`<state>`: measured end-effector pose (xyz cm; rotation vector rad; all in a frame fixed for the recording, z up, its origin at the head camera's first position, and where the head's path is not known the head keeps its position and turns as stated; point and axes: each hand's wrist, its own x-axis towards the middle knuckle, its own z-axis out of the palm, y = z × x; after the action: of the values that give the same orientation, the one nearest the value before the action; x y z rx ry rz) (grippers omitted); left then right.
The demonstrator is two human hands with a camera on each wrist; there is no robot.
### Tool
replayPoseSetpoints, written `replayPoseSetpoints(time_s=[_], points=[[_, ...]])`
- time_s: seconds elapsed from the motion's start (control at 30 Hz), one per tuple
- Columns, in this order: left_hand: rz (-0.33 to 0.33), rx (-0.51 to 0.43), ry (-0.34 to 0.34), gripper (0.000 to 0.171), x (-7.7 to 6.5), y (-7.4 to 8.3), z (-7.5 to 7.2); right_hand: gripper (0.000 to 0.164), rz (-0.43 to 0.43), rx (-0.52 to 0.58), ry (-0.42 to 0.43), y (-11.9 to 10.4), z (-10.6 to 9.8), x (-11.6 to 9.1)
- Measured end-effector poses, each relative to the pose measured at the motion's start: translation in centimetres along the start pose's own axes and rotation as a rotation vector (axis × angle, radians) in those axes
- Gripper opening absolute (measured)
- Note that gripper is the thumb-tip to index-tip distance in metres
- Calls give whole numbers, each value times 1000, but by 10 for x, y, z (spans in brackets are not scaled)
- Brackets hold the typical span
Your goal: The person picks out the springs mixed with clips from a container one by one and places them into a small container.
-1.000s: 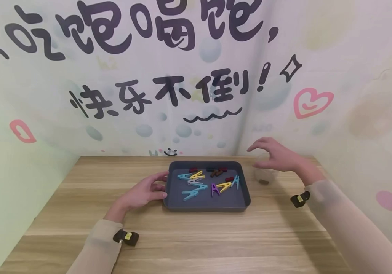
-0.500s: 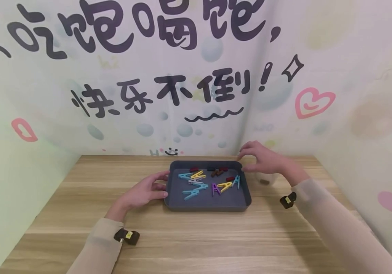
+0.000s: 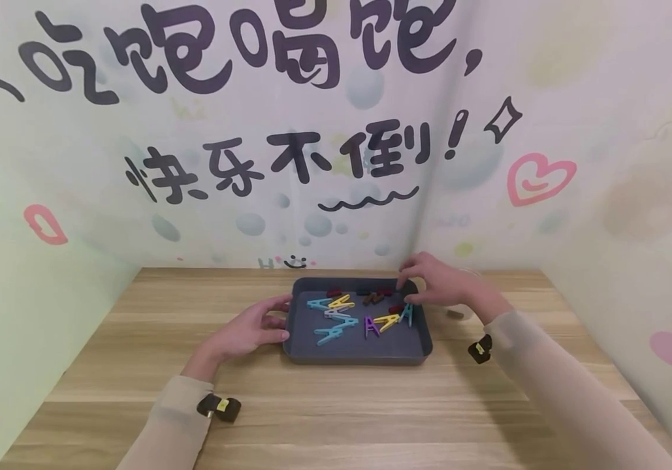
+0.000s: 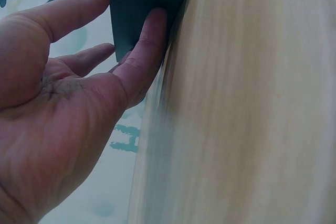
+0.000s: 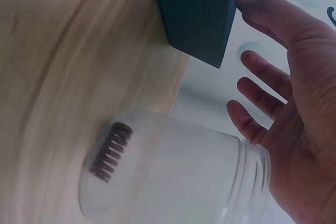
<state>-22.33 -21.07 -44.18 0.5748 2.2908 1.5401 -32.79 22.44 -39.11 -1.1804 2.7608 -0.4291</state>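
A dark grey tray (image 3: pixel 397 346) holds several clothespins: light blue clothespins (image 3: pixel 330 335), yellow clothespins (image 3: pixel 386 321), a pale one and a purple clothespin (image 3: pixel 370 326). Along its back lie small brown pieces (image 3: pixel 373 298) and dark red pieces (image 3: pixel 384 292). My left hand (image 3: pixel 246 331) rests its extended fingers against the tray's left wall. Over the back right corner reaches my right hand (image 3: pixel 437 282), fingers loosely bent and no object visible between them. In the right wrist view, its fingertips overlap the tray's edge; contact is unclear.
A clear jar (image 5: pixel 184 166) stands right of the tray, under my right wrist, with one dark, comb-toothed piece (image 5: pixel 111 152) at its bottom. The wooden table (image 3: pixel 324 418) meets a printed curtain (image 3: pixel 218 235) at its back edge.
My right hand has moved left from above the jar to over the tray's back right corner, and lower. The left hand stays at the tray's left wall.
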Motion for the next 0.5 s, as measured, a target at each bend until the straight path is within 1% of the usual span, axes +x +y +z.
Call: replayPoseSetpoints(time_s=[0.13,0.5], points=[[3,-1,1,76,0,1,0,24,0,-29,-17,-1,3,3],[5,-2,-1,75,-1,1,0,23,-13,-96,-45,-10,5,11]])
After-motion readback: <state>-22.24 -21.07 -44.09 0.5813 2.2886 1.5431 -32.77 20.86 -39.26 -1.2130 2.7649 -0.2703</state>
